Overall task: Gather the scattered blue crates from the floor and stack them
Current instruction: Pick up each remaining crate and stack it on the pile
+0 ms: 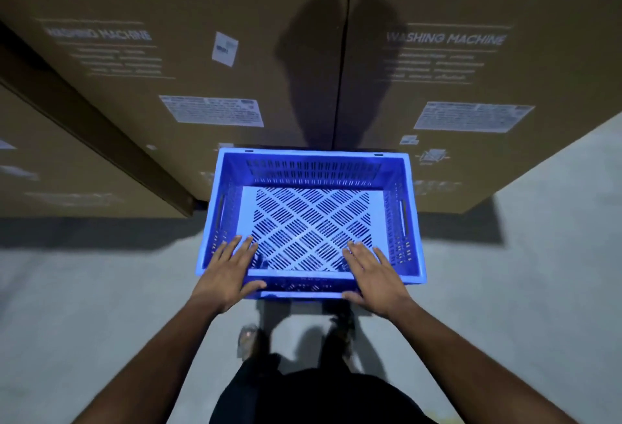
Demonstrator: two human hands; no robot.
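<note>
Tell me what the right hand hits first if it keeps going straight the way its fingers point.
Probably the crate's own slatted floor: the right hand rests over the blue crate's near rim, fingers pointing forward and down into it. Beyond that comes the far wall, though depth is hard to judge.

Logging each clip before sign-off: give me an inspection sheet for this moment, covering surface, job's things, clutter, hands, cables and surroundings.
Surface: grey floor, bare where visible, with shadows at the foot of the boxes.
Job's things: one blue crate, slotted walls and base, empty, open side up; whether it sits on another crate cannot be told.
Clutter: nothing seen.
Hands: left hand and right hand both lie over the crate's near rim, fingers spread inside, thumbs on the outer wall; a loose hold, not a closed grip.
Cables: nothing seen.
Surroundings: tall cardboard boxes printed SAMSUNG WASHING MACHINE stand just behind the crate, with white labels; the person's feet are blurred below.
</note>
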